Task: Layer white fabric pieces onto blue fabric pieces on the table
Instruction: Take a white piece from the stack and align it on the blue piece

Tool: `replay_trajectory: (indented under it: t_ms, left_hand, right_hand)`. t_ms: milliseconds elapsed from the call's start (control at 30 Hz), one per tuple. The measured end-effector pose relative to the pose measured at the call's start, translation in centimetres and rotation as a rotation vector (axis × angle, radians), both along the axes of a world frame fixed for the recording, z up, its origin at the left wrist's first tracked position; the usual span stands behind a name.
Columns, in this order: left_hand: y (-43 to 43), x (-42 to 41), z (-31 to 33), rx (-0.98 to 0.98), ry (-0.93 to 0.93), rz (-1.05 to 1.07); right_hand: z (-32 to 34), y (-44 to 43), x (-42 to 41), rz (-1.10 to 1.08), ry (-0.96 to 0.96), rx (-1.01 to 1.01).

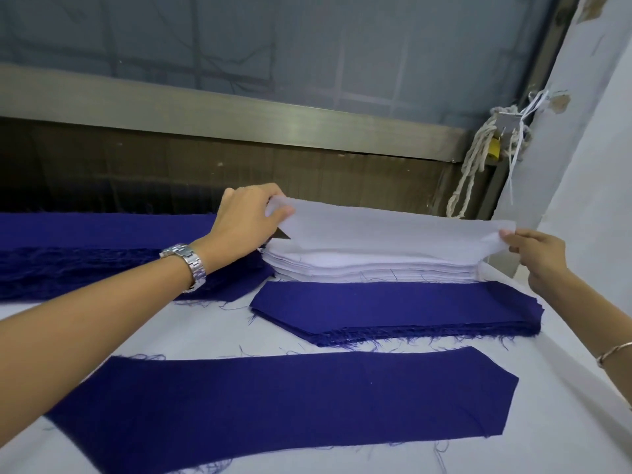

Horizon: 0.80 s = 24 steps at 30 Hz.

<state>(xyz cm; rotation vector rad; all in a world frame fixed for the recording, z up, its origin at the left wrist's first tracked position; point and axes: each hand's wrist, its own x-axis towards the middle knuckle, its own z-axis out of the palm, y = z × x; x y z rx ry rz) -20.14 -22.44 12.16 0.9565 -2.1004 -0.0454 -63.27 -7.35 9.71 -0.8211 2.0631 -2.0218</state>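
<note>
White piece, top sheet of the white stack, held up off it at both ends. Pinched at its left corner by the left grip, thumb and fingers curled on the cloth; nipped at its right end by the right grip, fingertips closed on the edge. Spans from one grip to the other, long axis left to right, sagging a little in the middle. Thin, limp, faintly see-through; likely to flutter or fold if drawn fast.

Directly under both grips, the white stack. Just nearer the body than that, a blue stack, thick, with fraying edges. Nearer again, well below and toward the body from both grips, a single blue piece flat on the counter: long strip, angled ends, woven, opaque, loose threads along the rims. Lies roughly parallel to the held sheet, so probably calls for a straight draw toward the body with no turning, ends matched to ends. Closer on the right-grip side; a longer way back for the left grip.
</note>
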Motion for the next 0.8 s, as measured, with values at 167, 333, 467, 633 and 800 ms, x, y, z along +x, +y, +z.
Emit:
replay_trajectory:
  t_ms: [167,333,467,633,800]
  left_hand:
    - [2.1,4.0,1.3,0.205,0.21,-0.124]
    - [4.9,9.8,0.6,0.436,0.222,-0.139]
    - [7.1,14.5,-0.9,0.612,0.18,-0.034]
    - [9.7,18.5,-2.4,0.774,0.055,-0.009]
    - [11.1,20.9,-5.0,0.792,0.017,-0.071]
  right_hand:
    - [1.9,2.2,2.1,0.094,-0.012,0.071]
    - [2.5,4.3,4.8,0.274,-0.068,0.257]
    - [2.3,6.1,6.3,0.476,-0.061,0.438]
    - [1.9,8.4,7.4,0.722,0.046,0.646]
    - [0.4,9.4,7.5,0.864,0.133,0.824]
